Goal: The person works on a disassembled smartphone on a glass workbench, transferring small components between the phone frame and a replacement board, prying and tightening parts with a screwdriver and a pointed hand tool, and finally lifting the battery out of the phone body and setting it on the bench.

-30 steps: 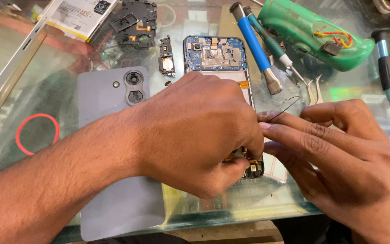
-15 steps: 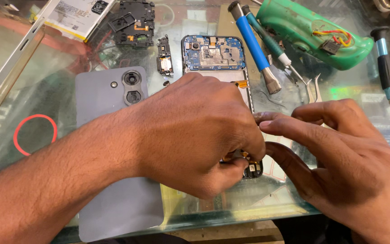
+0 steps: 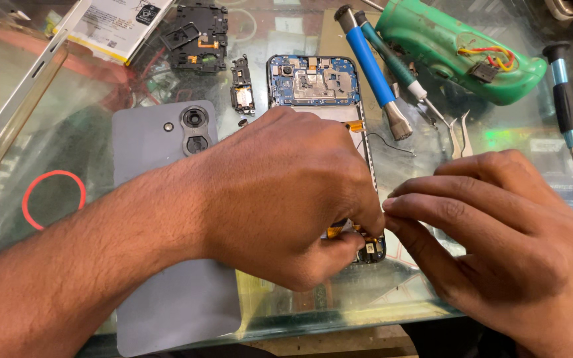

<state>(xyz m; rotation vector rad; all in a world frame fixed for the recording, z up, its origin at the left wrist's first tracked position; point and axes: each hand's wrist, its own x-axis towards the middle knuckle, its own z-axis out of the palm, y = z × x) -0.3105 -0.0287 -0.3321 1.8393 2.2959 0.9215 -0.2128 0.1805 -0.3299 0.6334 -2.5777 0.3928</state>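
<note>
Two hands at the opened phone: your left hand pinches its lower end, your right hand meets it, fingers pressed together; grey back cover lies alongside.

Two bare hands of one person fill the lower half of the frame; the left hand enters from the lower left on a long bare forearm with fine dark hair along its top; no sleeve, watch or bracelet shows on it; the right hand enters from the lower right, bare to the wrist at the frame edge; no rings or gloves on either hand; knuckles and finger creases show clearly; fingernails, where visible at centre frame, are short and unpainted; no clothing is visible anywhere.
</note>
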